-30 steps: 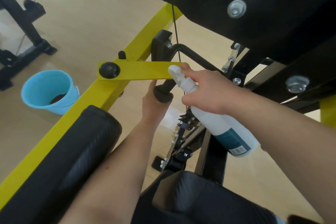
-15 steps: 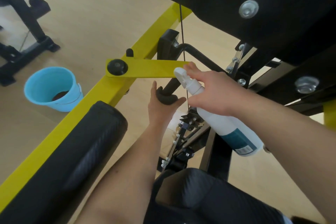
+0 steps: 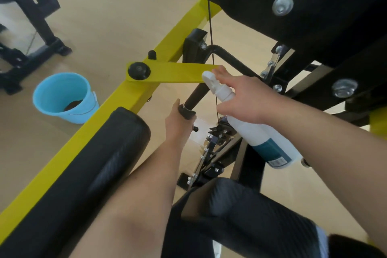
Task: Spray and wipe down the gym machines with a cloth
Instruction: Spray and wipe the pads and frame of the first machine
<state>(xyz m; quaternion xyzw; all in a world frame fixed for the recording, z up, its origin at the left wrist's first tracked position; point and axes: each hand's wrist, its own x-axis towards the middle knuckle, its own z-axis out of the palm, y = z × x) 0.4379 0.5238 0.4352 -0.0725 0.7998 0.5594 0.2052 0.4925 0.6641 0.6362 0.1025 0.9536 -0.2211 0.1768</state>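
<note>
White plastic spray bottle (image 3: 270,142), smooth and round-bodied with a teal label near its base, lies slanted in the right hand (image 3: 245,100), nozzle up to the left and base down beside the right forearm. That hand is wrapped round the bottle's narrow neck. Its forefinger stretches over the white trigger head (image 3: 209,78), whose tip sits in front of the flat yellow painted metal strap (image 3: 178,72) of the gym machine (image 3: 83,136).

The left hand (image 3: 178,125) reaches up from below with its back to the camera and grips the lower end of the black round steel handle bar (image 3: 194,96). A dark lump fills its palm (rubber end cap or cloth, I cannot tell which), and most of its fingers are hidden behind it. The 2 hands are near each other but apart.

The strap carries 1 black domed knob (image 3: 138,70) at its left end and crosses a yellow square-section beam (image 3: 182,27). Beside the left forearm lies a fat black roller pad (image 3: 94,163), its skin patterned like woven carbon fibre. A matt black board (image 3: 324,16) overhead bears 2 shiny domed bolts. A thin black cable (image 3: 210,27) runs straight down past the spray bottle. On the pale wooden floor (image 3: 125,6), left of the beam, stands a light blue plastic bucket (image 3: 69,117) with something dark at its bottom.
</note>
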